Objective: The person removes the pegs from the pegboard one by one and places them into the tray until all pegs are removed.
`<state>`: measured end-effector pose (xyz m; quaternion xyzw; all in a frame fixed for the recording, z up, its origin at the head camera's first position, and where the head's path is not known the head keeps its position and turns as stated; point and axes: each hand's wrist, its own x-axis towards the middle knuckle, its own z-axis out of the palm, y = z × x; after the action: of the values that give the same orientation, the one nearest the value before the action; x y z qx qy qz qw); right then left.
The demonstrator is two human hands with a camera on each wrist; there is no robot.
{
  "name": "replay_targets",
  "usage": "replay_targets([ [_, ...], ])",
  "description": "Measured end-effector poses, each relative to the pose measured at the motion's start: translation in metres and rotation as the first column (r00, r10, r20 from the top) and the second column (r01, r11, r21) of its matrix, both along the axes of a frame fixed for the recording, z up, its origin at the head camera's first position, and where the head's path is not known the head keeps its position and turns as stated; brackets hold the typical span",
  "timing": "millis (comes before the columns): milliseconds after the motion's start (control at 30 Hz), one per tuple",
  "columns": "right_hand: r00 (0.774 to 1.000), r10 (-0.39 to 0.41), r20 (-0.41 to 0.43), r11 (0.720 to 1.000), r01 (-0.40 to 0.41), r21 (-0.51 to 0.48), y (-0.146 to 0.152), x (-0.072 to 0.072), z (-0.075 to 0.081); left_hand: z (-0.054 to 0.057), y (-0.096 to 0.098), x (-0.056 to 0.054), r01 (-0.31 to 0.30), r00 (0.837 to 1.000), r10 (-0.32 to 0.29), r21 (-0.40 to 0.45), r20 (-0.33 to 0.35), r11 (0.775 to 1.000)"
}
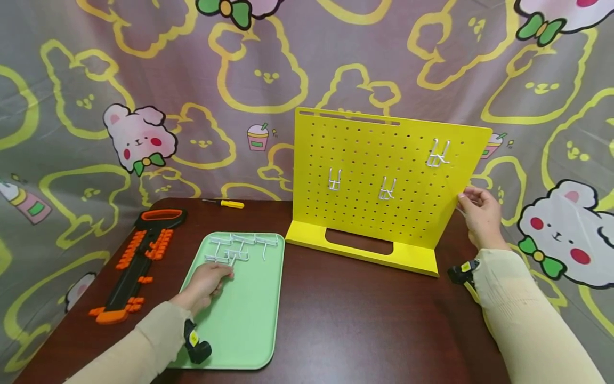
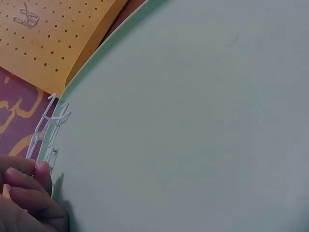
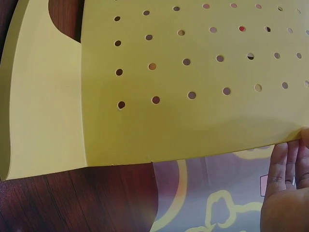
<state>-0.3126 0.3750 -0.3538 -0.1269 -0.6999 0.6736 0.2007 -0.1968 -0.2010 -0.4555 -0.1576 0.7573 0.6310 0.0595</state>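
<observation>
My left hand (image 1: 203, 285) is over the green tray (image 1: 254, 320), its thumb and fingers pinching a white wire pegboard hook (image 2: 48, 125). Several more white hooks (image 1: 266, 241) lie in a group at the tray's far end, just beyond the fingertips. To the right stands a yellow pegboard (image 1: 443, 197) on its folded base. Three white hooks hang on its face: one at left (image 1: 334, 180), one in the middle (image 1: 387, 189), one at upper right (image 1: 438, 153). My right hand (image 1: 482, 218) grips the board's right edge, thumb in front and fingers behind it.
A black and orange rack-like tool holder (image 1: 129, 272) lies left of the tray. At the table's back edge is a screwdriver (image 1: 232, 204) with a yellow handle. A patterned curtain (image 1: 192, 80) hangs behind the brown table (image 1: 355, 320).
</observation>
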Motion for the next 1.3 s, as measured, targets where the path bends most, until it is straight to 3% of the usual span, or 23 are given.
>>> replay_targets([
  [233,1.0,-0.013,0.001,1.0,0.013,-0.007,0.003,-0.001,0.0,0.002,0.003,0.001,0.01,1.0,-0.01,-0.015,0.024,1.0],
  [567,1.0,-0.005,-0.002,1.0,0.005,-0.028,0.005,0.002,0.0,0.001,0.007,-0.001,-0.018,1.0,0.018,0.03,0.016,0.999],
  [733,1.0,-0.004,0.001,1.0,0.004,-0.015,0.004,0.002,0.001,0.007,0.012,-0.003,-0.037,0.999,0.038,0.026,-0.023,0.999],
  [833,1.0,-0.007,0.001,1.0,0.007,0.012,0.003,0.001,0.001,0.019,0.02,-0.011,-0.011,0.998,0.014,0.037,-0.067,0.999],
  [1100,1.0,0.004,-0.017,1.0,-0.004,-0.008,0.001,0.0,0.001,0.065,0.053,-0.04,0.141,0.984,-0.132,0.074,-0.12,0.987],
  [1300,1.0,0.004,-0.015,1.0,-0.004,0.004,0.0,0.0,0.0,0.107,0.086,-0.06,0.215,0.968,-0.199,0.099,-0.151,0.972],
])
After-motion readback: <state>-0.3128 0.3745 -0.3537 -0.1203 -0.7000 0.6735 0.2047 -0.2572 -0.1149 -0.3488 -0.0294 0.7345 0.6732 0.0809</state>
